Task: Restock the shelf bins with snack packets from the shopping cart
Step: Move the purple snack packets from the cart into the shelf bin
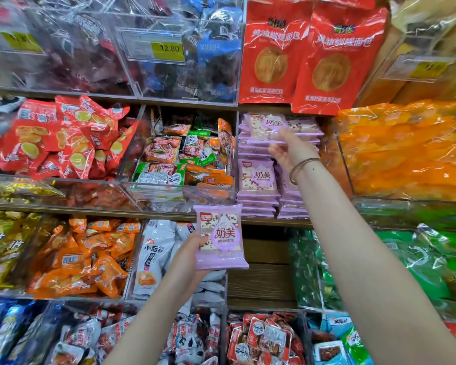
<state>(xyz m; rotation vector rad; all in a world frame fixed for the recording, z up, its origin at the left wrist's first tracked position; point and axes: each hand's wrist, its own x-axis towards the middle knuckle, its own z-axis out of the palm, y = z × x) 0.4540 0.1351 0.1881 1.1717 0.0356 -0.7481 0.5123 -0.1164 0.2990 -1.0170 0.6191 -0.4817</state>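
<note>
My left hand [188, 252] holds a lilac snack packet [220, 237] upright in front of the lower shelf, thumb on its left edge. My right hand [287, 148], with a bracelet at the wrist, reaches up to the middle shelf. It grips another lilac packet [269, 126] lying flat on top of the stacked lilac packets [258, 177]. Those stacks fill the shelf bay between the mixed-packet bin and the orange bin. The shopping cart is out of view.
Clear acrylic bins line the shelves: red packets [63, 138] left, mixed green and brown packets [179, 156] centre, orange packets [411, 151] right. Big red bags [311, 56] hang above the lilac stacks. An open wooden bay [263, 275] sits below them.
</note>
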